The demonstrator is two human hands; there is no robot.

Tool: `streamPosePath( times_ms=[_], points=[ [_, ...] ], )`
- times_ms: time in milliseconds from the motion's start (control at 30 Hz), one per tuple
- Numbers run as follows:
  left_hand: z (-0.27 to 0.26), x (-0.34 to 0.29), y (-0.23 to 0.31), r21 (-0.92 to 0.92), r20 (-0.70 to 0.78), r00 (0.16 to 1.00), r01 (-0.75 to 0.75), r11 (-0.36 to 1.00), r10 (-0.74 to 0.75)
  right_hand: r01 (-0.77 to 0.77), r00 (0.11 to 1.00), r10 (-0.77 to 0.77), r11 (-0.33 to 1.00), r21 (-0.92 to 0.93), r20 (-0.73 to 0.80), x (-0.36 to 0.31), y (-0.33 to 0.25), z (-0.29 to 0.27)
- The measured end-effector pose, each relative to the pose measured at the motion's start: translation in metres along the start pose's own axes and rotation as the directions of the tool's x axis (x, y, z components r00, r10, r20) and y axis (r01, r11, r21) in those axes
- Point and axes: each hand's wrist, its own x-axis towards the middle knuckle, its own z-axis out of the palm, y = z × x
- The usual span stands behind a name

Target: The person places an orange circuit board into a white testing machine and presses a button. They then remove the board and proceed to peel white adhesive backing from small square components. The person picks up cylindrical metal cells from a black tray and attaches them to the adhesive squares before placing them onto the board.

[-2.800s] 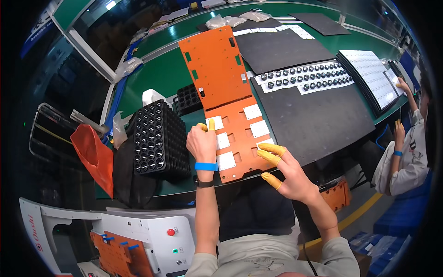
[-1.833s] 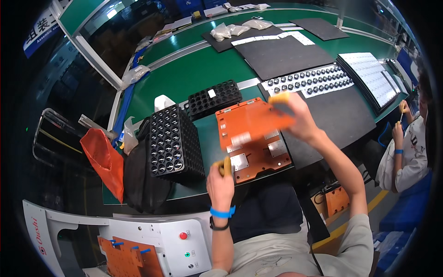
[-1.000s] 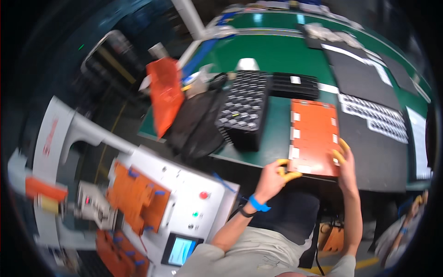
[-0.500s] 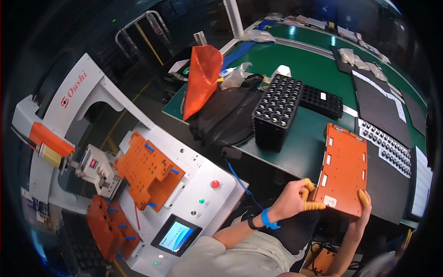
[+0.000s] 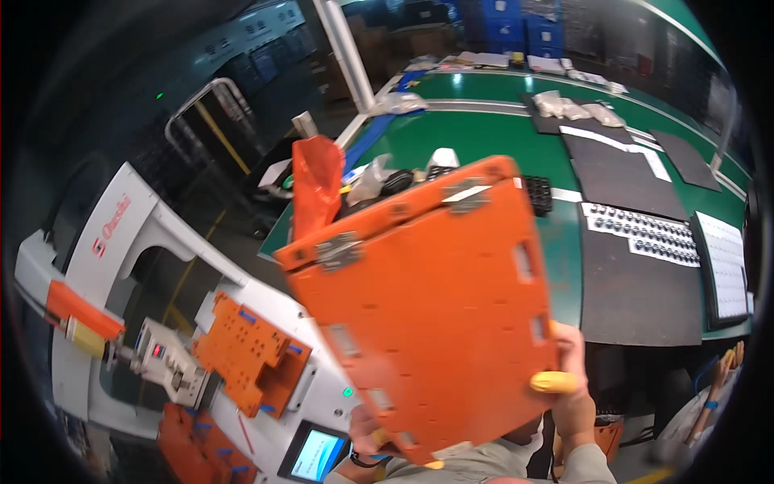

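A large orange hinged fixture board (image 5: 435, 323) is lifted close in front of me and tilted. It has metal hinges along its far edge and small slots along its sides. My left hand (image 5: 367, 427) is closed on its lower left edge, with part of the fingers hidden behind the board. Gripping the right edge, my right hand (image 5: 569, 363) has a thumb in a yellow finger cot pressed on the face. Most of its other fingers are out of sight behind the board. My left wrist wears a dark band.
To the left stands a white machine (image 5: 105, 218) carrying an orange fixture (image 5: 242, 355) with blue pins and a touchscreen (image 5: 314, 453). A green table (image 5: 476, 145) holds dark mats (image 5: 637, 298) and rows of small metal parts (image 5: 645, 230). At the lower right is another person's hand (image 5: 730, 359).
Both hands have raised the fixture board and brought it left and nearer to me, so it now covers the black tray stack. The head view has shifted too.
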Motion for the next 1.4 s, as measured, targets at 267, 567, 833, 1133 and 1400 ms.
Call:
streamPosePath(
  times_ms=[267, 567, 833, 1133, 1400],
  points=[
    [-0.085, -0.026, 0.035, 0.397, -0.66, 0.745, 0.455, 0.797, -0.097, -0.479, 0.752, 0.327, 0.868, 0.134, 0.572, 0.1, 0.089, 0.16],
    [-0.17, -0.014, 0.024, 0.351, -0.723, 0.652, 0.631, 0.692, -0.228, -0.722, 0.559, 0.613, 0.691, -0.036, 0.559, 0.137, 0.195, 0.272],
    [-0.184, -0.017, -0.019, 0.182, -0.794, 0.535, 0.663, 0.726, -0.289, -0.763, 0.452, 0.712, 0.62, -0.18, 0.537, 0.172, 0.213, 0.308],
    [-0.198, -0.039, -0.035, 0.169, -0.823, 0.444, 0.786, 0.595, -0.354, -0.068, 0.95, 0.158, 0.946, -0.316, 0.27, 0.167, 0.224, 0.275],
    [-0.194, -0.047, -0.035, 0.102, -0.784, 0.432, 0.798, 0.593, -0.446, 0.606, 0.389, 0.278, 0.641, -0.472, 0.878, 0.097, 0.251, 0.139]
  ],
)
